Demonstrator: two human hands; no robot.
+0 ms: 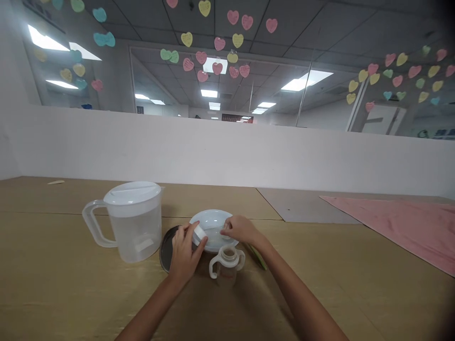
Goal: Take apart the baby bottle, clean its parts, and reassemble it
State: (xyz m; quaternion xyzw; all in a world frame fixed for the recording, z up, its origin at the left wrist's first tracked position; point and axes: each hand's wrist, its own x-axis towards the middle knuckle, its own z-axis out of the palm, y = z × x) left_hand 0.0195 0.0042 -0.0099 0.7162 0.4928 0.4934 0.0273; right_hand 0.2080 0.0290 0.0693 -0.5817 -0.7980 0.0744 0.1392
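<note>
My left hand (186, 248) is closed on a small white cap-like piece (199, 232) at the left rim of a white bowl (209, 214). My right hand (241, 229) reaches over the bowl's right side, its fingers pinched on a small pale piece (226, 228) that is mostly hidden. Just in front of the bowl stands a clear two-handled baby bottle (227, 269) with its mouth uncovered. A dark round plate-like thing (166, 252) lies partly behind my left hand. From under my right forearm a thin green thing (259, 259) sticks out.
A clear lidded pitcher (138, 232) stands left of the bowl, its handle pointing left. Pink cloth (398, 222) covers the table's right part, beside a grey sheet (302, 203). Behind the table rises a white wall (220, 151) with windows above.
</note>
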